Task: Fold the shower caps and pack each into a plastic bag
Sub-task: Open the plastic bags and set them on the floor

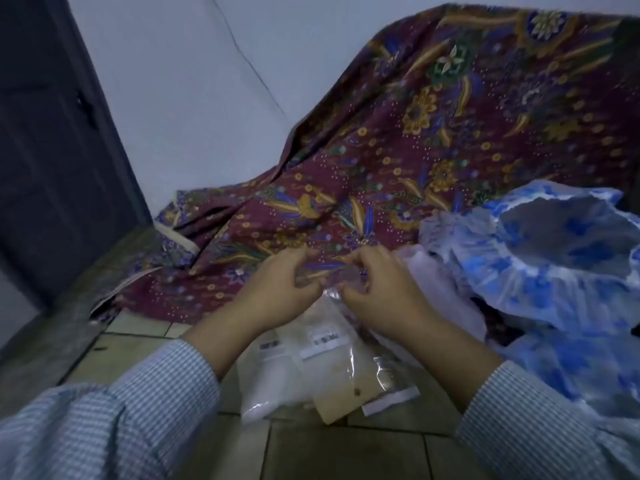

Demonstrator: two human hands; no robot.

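Two hands, left hand (277, 289) and right hand (381, 299), each pinch one clear bag (332, 292). Three more bags (325, 375) lie below. Blue caps (554, 258) sit right.

- Your blue floral shower caps (561, 258) lie in a loose, crumpled heap at the right, unfolded, with ruffled elastic edges showing.
- A clear plastic bag (334, 292) sits pinched between your hands, over the patterned cloth's edge.
- More clear bags (311, 368) lie stacked flat on the tiled floor below.

Bag labels (320, 341) blurred, unreadable.
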